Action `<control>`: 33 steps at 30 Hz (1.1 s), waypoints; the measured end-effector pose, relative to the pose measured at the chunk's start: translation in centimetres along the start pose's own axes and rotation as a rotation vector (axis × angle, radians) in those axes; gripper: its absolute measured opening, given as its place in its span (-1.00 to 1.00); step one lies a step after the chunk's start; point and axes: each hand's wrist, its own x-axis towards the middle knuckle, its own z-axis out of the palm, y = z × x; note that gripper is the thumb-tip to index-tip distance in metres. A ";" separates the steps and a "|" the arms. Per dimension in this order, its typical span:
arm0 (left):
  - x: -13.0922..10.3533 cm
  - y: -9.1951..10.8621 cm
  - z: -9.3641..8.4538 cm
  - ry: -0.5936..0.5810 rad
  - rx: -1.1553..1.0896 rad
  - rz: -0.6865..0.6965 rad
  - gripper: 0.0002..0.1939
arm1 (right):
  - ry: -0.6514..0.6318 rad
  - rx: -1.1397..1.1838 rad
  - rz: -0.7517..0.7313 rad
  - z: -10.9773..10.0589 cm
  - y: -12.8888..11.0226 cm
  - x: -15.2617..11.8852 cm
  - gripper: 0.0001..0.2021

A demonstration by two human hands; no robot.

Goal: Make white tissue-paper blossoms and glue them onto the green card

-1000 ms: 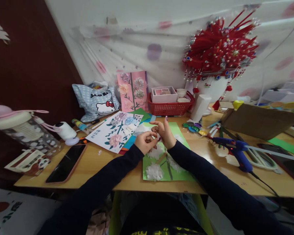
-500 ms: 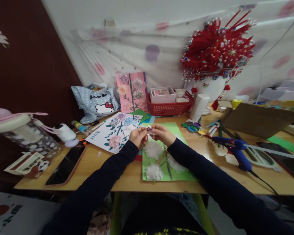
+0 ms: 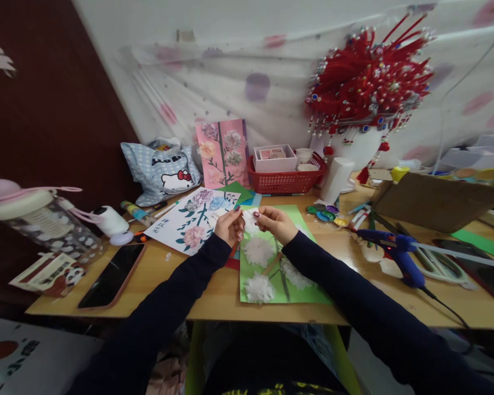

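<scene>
A small piece of white tissue paper [image 3: 250, 218] is stretched between my two hands above a light green sheet [image 3: 308, 297]. My left hand [image 3: 229, 227] pinches its left edge, and my right hand [image 3: 278, 224] grips the opposite side between thumb and finger. Beneath them, on the green sheet, lie several fluffy white paper flowers [image 3: 259, 288] around a dark painted stem [image 3: 285, 282]. Left of my left hand, a white sheet with a flower picture [image 3: 177, 229] lies partly under other paper.
On the right rests a blue glue gun [image 3: 403, 258] with its cord over the table edge. Paint pots [image 3: 325, 215] and a red basket [image 3: 283, 182] stand behind. At left are a phone [image 3: 112, 276] and a bottle [image 3: 45, 219]; a red beaded headdress [image 3: 370, 82] towers at the back.
My hands have drawn slightly apart. The white tissue paper, mostly covered by my fingers before, now shows spread between them.
</scene>
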 end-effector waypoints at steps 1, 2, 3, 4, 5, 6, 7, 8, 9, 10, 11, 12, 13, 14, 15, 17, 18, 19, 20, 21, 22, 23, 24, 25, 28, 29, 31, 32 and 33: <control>0.0 0.0 -0.1 -0.005 0.016 0.017 -0.63 | -0.003 0.000 0.004 0.0 0.1 0.0 -0.58; 0.0 -0.1 -0.1 -0.007 0.032 0.036 -0.64 | -0.004 -0.001 0.006 -0.1 0.1 0.0 -0.58; 0.0 -0.2 -0.2 -0.006 0.047 0.051 -0.66 | -0.005 -0.001 0.008 -0.1 0.1 0.1 -0.58; 0.0 -0.3 -0.3 0.002 0.059 0.065 -0.67 | -0.006 -0.002 0.009 -0.1 0.2 0.1 -0.57; 0.0 -0.3 -0.3 0.010 0.068 0.077 -0.69 | -0.006 0.000 0.008 -0.2 0.2 0.1 -0.57; 0.1 -0.4 -0.4 0.019 0.072 0.088 -0.70 | -0.005 0.003 0.006 -0.2 0.2 0.1 -0.57; 0.1 -0.4 -0.4 0.028 0.075 0.095 -0.71 | -0.004 0.006 0.006 -0.2 0.2 0.1 -0.58; 0.1 -0.3 -0.4 0.035 0.076 0.100 -0.72 | -0.003 0.010 0.007 -0.2 0.2 0.1 -0.58; 0.1 -0.3 -0.5 0.040 0.079 0.104 -0.73 | -0.003 0.014 0.008 -0.1 0.2 0.0 -0.58; 0.2 -0.3 -0.5 0.042 0.084 0.106 -0.73 | -0.002 0.018 0.009 -0.1 0.2 0.0 -0.59; 0.2 -0.3 -0.5 0.042 0.090 0.106 -0.73 | -0.002 0.023 0.011 -0.1 0.3 0.0 -0.59; 0.2 -0.3 -0.5 0.043 0.096 0.107 -0.73 | -0.003 0.029 0.014 -0.1 0.3 0.0 -0.60; 0.2 -0.3 -0.6 0.043 0.101 0.110 -0.73 | -0.005 0.037 0.017 -0.1 0.2 0.0 -0.60; 0.2 -0.3 -0.6 0.043 0.105 0.115 -0.74 | -0.006 0.047 0.022 -0.1 0.2 0.0 -0.60; 0.2 -0.3 -0.6 0.044 0.107 0.122 -0.74 | -0.008 0.057 0.028 -0.1 0.2 0.0 -0.60; 0.2 -0.4 -0.6 0.046 0.116 0.138 -0.75 | -0.015 0.069 0.047 -0.1 0.2 0.0 -0.59; 0.2 -0.4 -0.5 0.046 0.126 0.144 -0.75 | -0.016 0.070 0.057 0.0 0.2 0.1 -0.58; 0.1 -0.4 -0.5 0.045 0.138 0.150 -0.75 | -0.018 0.068 0.066 0.0 0.2 0.1 -0.57; 0.1 -0.4 -0.5 0.046 0.148 0.156 -0.74 | -0.017 0.061 0.070 0.0 0.2 0.1 -0.56; 0.1 -0.4 -0.4 0.044 0.160 0.162 -0.74 | 0.001 0.051 0.059 0.1 0.2 0.1 -0.55; 0.0 -0.4 -0.4 0.045 0.173 0.170 -0.73 | 0.043 0.033 0.025 0.1 0.2 0.1 -0.54; -0.1 -0.4 -0.3 0.052 0.187 0.186 -0.73 | 0.107 0.006 -0.032 0.2 0.2 0.1 -0.53; -0.2 -0.3 -0.2 0.066 0.206 0.209 -0.72 | 0.177 -0.032 -0.103 0.2 0.2 0.0 -0.54; -0.3 -0.3 -0.1 0.081 0.238 0.236 -0.72 | 0.231 -0.083 -0.175 0.3 0.2 -0.1 -0.56; -0.9 -0.3 0.3 0.131 0.394 0.333 -0.72 | 0.182 -0.248 -0.277 0.4 0.1 -0.6 -0.71; -1.2 -0.4 0.5 0.140 0.453 0.368 -0.73 | 0.125 -0.290 -0.271 0.5 0.1 -0.7 -0.73; -1.6 -0.5 0.8 0.149 0.549 0.445 -0.75 | 0.050 -0.343 -0.244 0.7 0.1 -1.0 -0.73; -1.8 -0.6 0.9 0.150 0.584 0.482 -0.76 | 0.038 -0.355 -0.232 0.8 0.1 -1.0 -0.73; -1.9 -0.7 1.0 0.148 0.615 0.514 -0.77 | 0.032 -0.360 -0.223 0.8 0.1 -1.1 -0.73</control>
